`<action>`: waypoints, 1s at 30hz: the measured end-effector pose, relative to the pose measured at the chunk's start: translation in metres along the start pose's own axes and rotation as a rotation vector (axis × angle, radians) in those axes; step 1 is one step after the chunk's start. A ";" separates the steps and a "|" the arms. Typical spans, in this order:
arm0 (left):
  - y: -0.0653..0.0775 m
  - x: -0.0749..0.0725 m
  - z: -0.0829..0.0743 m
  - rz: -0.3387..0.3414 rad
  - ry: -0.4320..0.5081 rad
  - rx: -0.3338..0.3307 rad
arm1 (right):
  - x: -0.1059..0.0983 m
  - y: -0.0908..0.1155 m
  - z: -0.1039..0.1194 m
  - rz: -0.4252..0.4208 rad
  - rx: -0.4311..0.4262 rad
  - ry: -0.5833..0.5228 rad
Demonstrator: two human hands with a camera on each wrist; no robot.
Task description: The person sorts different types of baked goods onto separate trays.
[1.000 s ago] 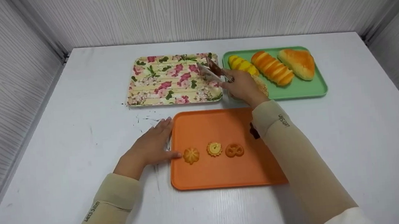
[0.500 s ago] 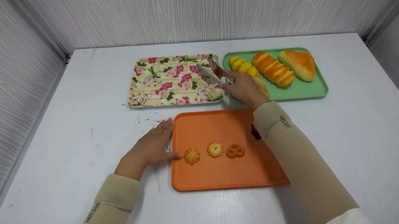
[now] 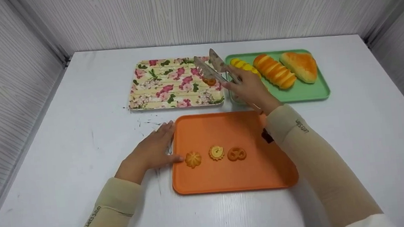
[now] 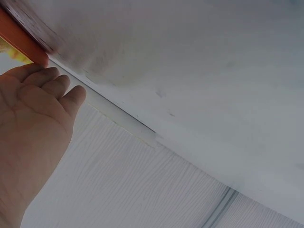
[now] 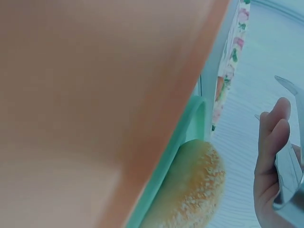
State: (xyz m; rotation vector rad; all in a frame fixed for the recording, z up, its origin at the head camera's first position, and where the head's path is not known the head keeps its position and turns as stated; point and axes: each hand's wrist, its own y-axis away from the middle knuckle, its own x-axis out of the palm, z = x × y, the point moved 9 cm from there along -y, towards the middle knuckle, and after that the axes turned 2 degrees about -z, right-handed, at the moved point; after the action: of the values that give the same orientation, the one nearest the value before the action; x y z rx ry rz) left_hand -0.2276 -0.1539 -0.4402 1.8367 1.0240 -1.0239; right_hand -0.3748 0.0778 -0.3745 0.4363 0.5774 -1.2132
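My right hand (image 3: 253, 88) grips metal tongs (image 3: 216, 61), whose spread tips stand over the right part of the floral tray (image 3: 155, 92). Below the tongs, a brown cookie (image 3: 209, 81) lies on that tray, partly covered by one arm of the tongs. Fingers extended, my left hand (image 3: 151, 150) rests at the left rim of the orange tray (image 3: 230, 179), its thumb reaching over the edge. On the orange tray are a flower-shaped cookie (image 3: 193, 159), a round scalloped cookie (image 3: 216, 152), a pretzel-shaped cookie (image 3: 236, 154) and a dark brown piece (image 3: 267, 135) partly behind my right sleeve.
Behind my right hand, a green tray (image 3: 311, 93) bears a yellow striped bread (image 3: 243, 65), a long ridged loaf (image 3: 275, 71) and a triangular bread (image 3: 300, 67). A seeded bun (image 5: 194, 190) shows in the right wrist view. Pale panels (image 3: 192, 14) enclose the white table.
The tongs have lifted and spread over the floral tray, and the brown cookie now shows below them. My right hand and forearm have shifted slightly right; my left hand stays put.
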 end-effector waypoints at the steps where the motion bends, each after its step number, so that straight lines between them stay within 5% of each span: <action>1: 0.000 0.000 0.000 0.002 -0.002 -0.004 | -0.001 0.003 0.000 0.004 -0.009 -0.017; 18: -0.001 0.001 0.000 -0.010 -0.010 0.013 | -0.011 0.062 0.001 0.097 -0.229 0.088; 30: -0.002 0.003 0.000 0.001 -0.025 0.016 | -0.008 0.116 -0.021 0.290 -0.213 0.069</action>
State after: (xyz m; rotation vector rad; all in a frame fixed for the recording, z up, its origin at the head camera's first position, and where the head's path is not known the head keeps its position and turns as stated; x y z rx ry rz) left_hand -0.2288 -0.1525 -0.4436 1.8325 1.0027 -1.0558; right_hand -0.2701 0.1309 -0.3841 0.3676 0.6699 -0.8533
